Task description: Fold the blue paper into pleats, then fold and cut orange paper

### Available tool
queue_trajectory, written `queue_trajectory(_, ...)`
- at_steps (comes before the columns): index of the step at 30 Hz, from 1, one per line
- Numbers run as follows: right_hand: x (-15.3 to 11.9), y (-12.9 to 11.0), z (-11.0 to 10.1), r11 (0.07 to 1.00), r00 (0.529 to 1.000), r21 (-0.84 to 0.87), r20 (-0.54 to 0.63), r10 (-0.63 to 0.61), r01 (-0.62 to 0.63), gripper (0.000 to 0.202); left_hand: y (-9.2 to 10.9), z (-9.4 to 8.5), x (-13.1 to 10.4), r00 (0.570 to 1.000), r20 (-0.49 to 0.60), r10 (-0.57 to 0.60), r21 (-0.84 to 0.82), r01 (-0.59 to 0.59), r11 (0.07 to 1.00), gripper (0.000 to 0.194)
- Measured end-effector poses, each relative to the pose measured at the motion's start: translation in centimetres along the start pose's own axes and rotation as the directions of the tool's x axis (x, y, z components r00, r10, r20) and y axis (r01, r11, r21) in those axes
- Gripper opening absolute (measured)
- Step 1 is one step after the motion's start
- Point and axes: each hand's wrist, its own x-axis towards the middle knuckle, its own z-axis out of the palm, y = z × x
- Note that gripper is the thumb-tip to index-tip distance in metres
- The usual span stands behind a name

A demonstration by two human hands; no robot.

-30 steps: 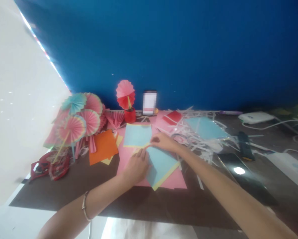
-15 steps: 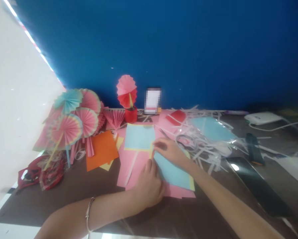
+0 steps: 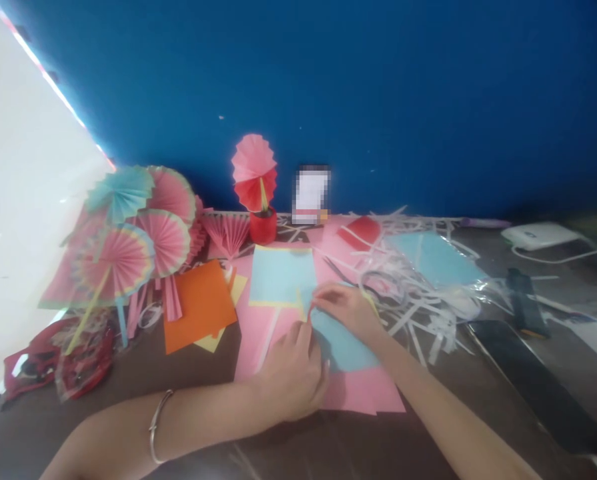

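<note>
Both hands are at work over the middle of the brown tabletop. The subject item, a light blue paper sheet, lies on flat pink paper sheets, directly under the right hand. The right fingers are drawn together at the tip and appear to pinch the sheet's left edge, where a narrow red sliver shows; from where I stand I cannot tell whether it is a separate strip. The left hand rests against the same edge, fingers bent and close together; their tips are concealed, so I cannot confirm a grip.

Risks noted, in my judgement. The edge may crease crookedly if the two hands pull unevenly. The sheet may skid, since the paper beneath offers little hold. A second light blue paper square with yellow borders lies just beyond the fingertips and could be dragged along. Dark-bladed scissors lie close to the right hand; a careless reach could nick skin or paper. Loose white paper strips beside the right forearm could catch and scatter.
</note>
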Motion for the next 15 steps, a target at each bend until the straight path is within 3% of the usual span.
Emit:
queue_trajectory(4, 0.2, 1.0, 0.0, 0.997, 0.995, 0.050, 0.080, -0.061, 0.057, 0.017, -2.8, -0.4, -0.1, 0.993, -0.097, 0.065, 0.074, -0.058, 0.996, 0.052)
queue_trajectory(8, 0.1, 1.1, -0.1, 0.994, 0.993, 0.088, 0.094, -0.070, 0.061, 0.017, -5.1, -0.4, -0.4, 0.976, 0.001, 0.220, 0.016, -0.220, 0.975, 0.057)
queue_trajectory(15, 0.0, 0.6, -0.1, 0.998, 0.998, 0.063, 0.052, -0.032, 0.028, 0.017, -5.8, -0.6, -0.6, 0.969, 0.023, 0.248, -0.086, -0.245, 0.966, 0.062)
